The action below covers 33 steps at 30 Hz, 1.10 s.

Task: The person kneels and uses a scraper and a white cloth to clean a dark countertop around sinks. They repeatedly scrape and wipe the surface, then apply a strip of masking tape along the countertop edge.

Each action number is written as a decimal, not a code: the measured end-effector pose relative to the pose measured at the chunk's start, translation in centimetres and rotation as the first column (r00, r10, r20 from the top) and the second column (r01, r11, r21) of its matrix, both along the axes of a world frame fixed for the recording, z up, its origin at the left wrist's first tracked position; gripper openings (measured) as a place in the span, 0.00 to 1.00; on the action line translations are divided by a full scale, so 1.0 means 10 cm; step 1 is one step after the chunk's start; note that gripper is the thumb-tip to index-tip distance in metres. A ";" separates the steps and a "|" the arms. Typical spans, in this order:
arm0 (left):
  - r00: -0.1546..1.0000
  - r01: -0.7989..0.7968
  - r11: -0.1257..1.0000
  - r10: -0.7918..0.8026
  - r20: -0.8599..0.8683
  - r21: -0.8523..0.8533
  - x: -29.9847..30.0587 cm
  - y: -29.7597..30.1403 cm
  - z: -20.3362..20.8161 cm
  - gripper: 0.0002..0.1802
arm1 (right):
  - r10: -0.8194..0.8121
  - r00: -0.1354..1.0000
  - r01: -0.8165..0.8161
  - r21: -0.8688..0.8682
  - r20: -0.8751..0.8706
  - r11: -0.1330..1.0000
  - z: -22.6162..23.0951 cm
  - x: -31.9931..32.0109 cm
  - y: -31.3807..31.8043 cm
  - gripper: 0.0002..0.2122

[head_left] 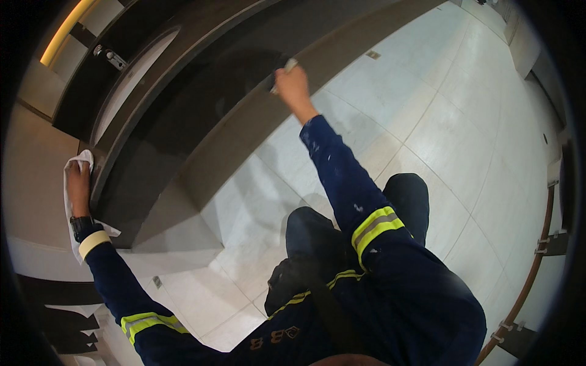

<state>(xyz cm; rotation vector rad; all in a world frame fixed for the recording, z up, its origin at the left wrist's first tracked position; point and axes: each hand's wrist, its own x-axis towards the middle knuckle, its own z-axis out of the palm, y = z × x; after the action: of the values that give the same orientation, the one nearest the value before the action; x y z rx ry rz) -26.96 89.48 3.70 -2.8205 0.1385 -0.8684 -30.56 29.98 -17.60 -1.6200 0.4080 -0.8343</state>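
My left hand (78,188) is closed over a white cloth (86,157) at the near left end of the dark counter (131,119). The cloth hangs down past the wrist, which wears a black watch. Stretched forward, my right hand (294,86) grips a small pad (290,63) with pale and dark edges. It presses the pad to the counter's dark front panel (244,76), near the panel's lower edge. Most of the pad is hidden by the fingers, so its exact kind cannot be made out.
A white basin (137,76) and a chrome tap (111,58) are set in the counter. Below it lies a pale tiled floor (421,116) with a small drain (372,55). My bent knees (311,232) are close to the counter. A brown rail (530,283) runs along the right.
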 end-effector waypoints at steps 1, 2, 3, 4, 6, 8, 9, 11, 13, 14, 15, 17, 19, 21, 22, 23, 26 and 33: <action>0.998 0.015 0.999 -0.018 0.055 0.044 0.01 0.14 0.07 0.33 | 0.068 0.997 -0.064 0.104 -0.043 0.993 0.08 0.00 -0.11 0.17; 0.993 0.028 0.996 -0.038 0.108 0.090 -0.02 0.31 0.16 0.33 | 0.142 0.987 -0.123 0.208 -0.081 0.970 0.15 0.01 -0.12 0.18; 0.996 0.010 0.998 -0.015 0.087 0.061 0.01 0.25 0.13 0.34 | 0.105 0.992 -0.096 0.130 -0.063 0.987 0.11 0.00 -0.11 0.18; 0.998 -0.008 1.000 0.006 0.067 0.027 0.00 0.14 0.08 0.34 | 0.069 0.997 -0.067 0.047 -0.040 0.997 0.05 -0.01 -0.06 0.18; 0.987 -0.133 0.991 0.130 -0.094 -0.028 -0.09 -0.07 0.10 0.35 | -0.006 0.997 0.012 -0.081 0.079 0.997 -0.01 0.00 0.16 0.16; 0.991 -0.100 0.994 0.097 -0.092 -0.032 -0.08 -0.08 0.08 0.35 | 0.012 1.000 -0.011 -0.066 0.019 0.998 0.07 0.03 0.00 0.17; 0.992 -0.088 0.996 0.085 -0.088 -0.030 -0.10 -0.06 0.10 0.35 | 0.027 1.000 -0.027 -0.055 -0.009 0.998 0.11 0.07 -0.12 0.17; 0.990 -0.114 0.993 0.110 -0.089 -0.037 -0.12 -0.07 0.14 0.35 | 0.110 0.992 -0.102 0.130 -0.057 0.986 0.16 0.19 -0.31 0.17; 0.990 -0.102 0.995 0.101 -0.095 -0.008 -0.07 -0.08 0.13 0.34 | 0.113 0.994 -0.113 0.118 0.008 0.987 -0.01 0.27 -0.29 0.16; 0.992 -0.084 0.996 0.086 -0.095 0.025 -0.06 -0.03 0.16 0.35 | 0.080 0.995 -0.084 0.070 0.055 0.994 -0.06 0.32 -0.21 0.15; 0.991 -0.078 0.995 0.084 -0.101 0.061 -0.08 0.06 0.17 0.35 | 0.128 0.990 -0.137 0.197 0.060 0.971 -0.04 0.30 -0.20 0.16; 0.983 -0.141 0.990 0.142 -0.113 0.019 -0.15 -0.09 0.11 0.35 | 0.208 0.975 -0.222 0.435 0.080 0.873 0.05 0.22 -0.31 0.16; 0.992 -0.116 0.993 0.116 -0.049 -0.014 -0.10 -0.15 0.13 0.33 | 0.214 0.969 -0.245 0.403 0.122 0.882 -0.01 0.29 -0.40 0.14; 0.997 -0.044 0.999 0.044 0.059 -0.010 -0.08 -0.12 0.09 0.30 | 0.130 0.991 -0.131 0.157 0.014 0.979 -0.09 0.39 -0.27 0.13; 0.997 -0.020 1.000 0.021 0.068 -0.005 -0.09 -0.13 0.07 0.30 | 0.156 0.987 -0.161 0.218 0.038 0.963 -0.09 0.38 -0.30 0.13; 0.997 0.004 1.000 -0.004 0.077 0.000 -0.09 -0.15 0.05 0.30 | 0.176 0.982 -0.187 0.273 0.064 0.944 -0.08 0.38 -0.36 0.13; 0.996 0.033 0.999 -0.033 0.085 0.003 -0.17 -0.11 0.04 0.29 | 0.209 0.972 -0.234 0.453 0.106 0.860 -0.01 0.29 -0.35 0.13; 0.999 0.027 0.999 -0.028 0.037 0.016 -0.09 -0.13 0.11 0.29 | 0.081 0.996 -0.084 0.182 0.027 0.980 -0.07 0.34 -0.36 0.15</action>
<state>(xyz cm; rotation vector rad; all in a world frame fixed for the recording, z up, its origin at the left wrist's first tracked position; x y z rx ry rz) -27.90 88.17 4.78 -2.7927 0.1785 -0.9211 -27.17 26.37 -18.35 -1.4474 0.3897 -0.7275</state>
